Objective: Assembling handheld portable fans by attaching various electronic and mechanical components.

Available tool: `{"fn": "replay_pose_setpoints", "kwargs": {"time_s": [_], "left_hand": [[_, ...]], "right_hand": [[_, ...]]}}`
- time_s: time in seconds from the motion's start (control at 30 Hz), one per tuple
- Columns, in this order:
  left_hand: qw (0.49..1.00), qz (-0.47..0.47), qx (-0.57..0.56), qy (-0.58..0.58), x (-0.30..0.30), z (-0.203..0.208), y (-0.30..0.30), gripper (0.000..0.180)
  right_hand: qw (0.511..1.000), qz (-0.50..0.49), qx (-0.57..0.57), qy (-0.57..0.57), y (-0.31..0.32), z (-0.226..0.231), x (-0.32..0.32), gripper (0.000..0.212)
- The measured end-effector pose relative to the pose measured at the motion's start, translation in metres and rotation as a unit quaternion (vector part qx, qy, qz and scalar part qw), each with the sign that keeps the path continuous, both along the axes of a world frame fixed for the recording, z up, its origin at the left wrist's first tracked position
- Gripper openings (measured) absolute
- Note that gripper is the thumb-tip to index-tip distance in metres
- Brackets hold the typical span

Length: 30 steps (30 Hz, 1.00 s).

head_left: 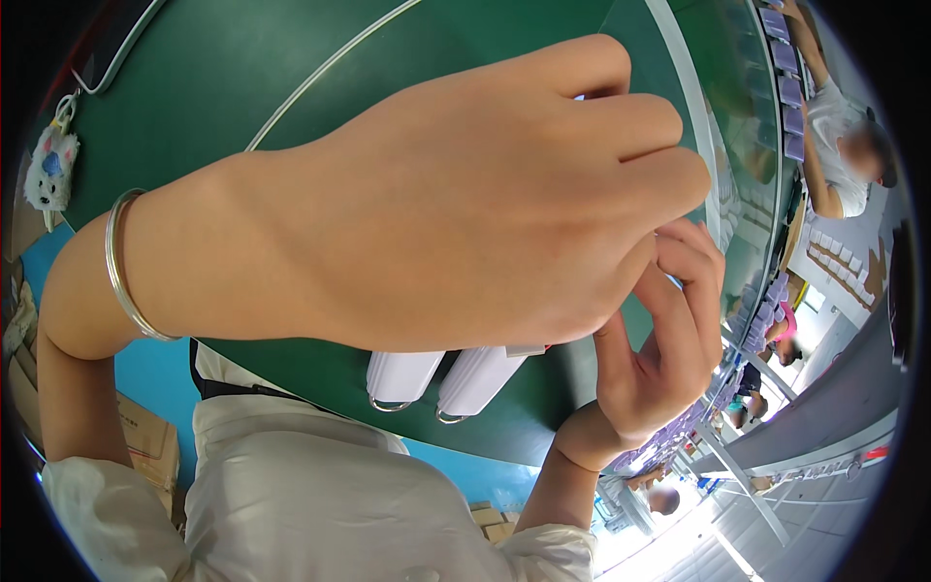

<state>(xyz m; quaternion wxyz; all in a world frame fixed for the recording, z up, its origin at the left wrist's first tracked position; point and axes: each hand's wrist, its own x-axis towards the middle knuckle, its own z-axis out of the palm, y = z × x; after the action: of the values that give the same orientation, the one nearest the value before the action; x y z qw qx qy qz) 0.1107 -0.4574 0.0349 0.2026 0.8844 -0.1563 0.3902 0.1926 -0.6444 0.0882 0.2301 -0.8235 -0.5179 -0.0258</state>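
Note:
Stretched across the middle of the view, my left hand (504,194) has its fingers curled down and closed. Its back faces up, so whatever its fingertips hold is hidden. My right hand (674,335) comes up from the lower right, with its bent fingers close to the left one's. The thumb and fingers curl toward a pinch behind the left hand, and what they grip cannot be made out. Below my left hand, two white plastic cases (405,376) with metal rings at their ends lie side by side on the green table (320,107), partly covered.
A white plush keychain (52,170) hangs at the far left, by a pale cable. At right runs a line carrying purple pieces (790,90), with a co-worker in a white shirt (836,121) beyond it. Cardboard boxes (147,436) stand at lower left.

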Motion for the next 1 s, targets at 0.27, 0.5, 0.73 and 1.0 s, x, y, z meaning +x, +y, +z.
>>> {"fn": "replay_pose_setpoints", "kwargs": {"time_s": [0.27,0.5,0.73,1.0], "left_hand": [[0.995,-0.062,-0.021,0.077,0.008,-0.003,-0.003,0.05],[0.996,-0.057,-0.013,0.069,0.009,0.001,-0.001,0.051],[0.794,-0.224,-0.522,0.215,0.011,0.038,0.025,0.049],[0.326,-0.386,-0.839,0.2,0.02,0.033,0.044,0.065]], "right_hand": [[1.0,-0.011,-0.003,-0.007,0.003,0.001,-0.003,0.023],[1.0,-0.009,0.003,0.002,0.002,0.005,0.001,0.024],[0.995,-0.045,0.091,0.008,-0.003,0.017,-0.004,0.036],[0.989,0.028,0.114,-0.091,0.048,0.029,-0.004,0.032]]}}
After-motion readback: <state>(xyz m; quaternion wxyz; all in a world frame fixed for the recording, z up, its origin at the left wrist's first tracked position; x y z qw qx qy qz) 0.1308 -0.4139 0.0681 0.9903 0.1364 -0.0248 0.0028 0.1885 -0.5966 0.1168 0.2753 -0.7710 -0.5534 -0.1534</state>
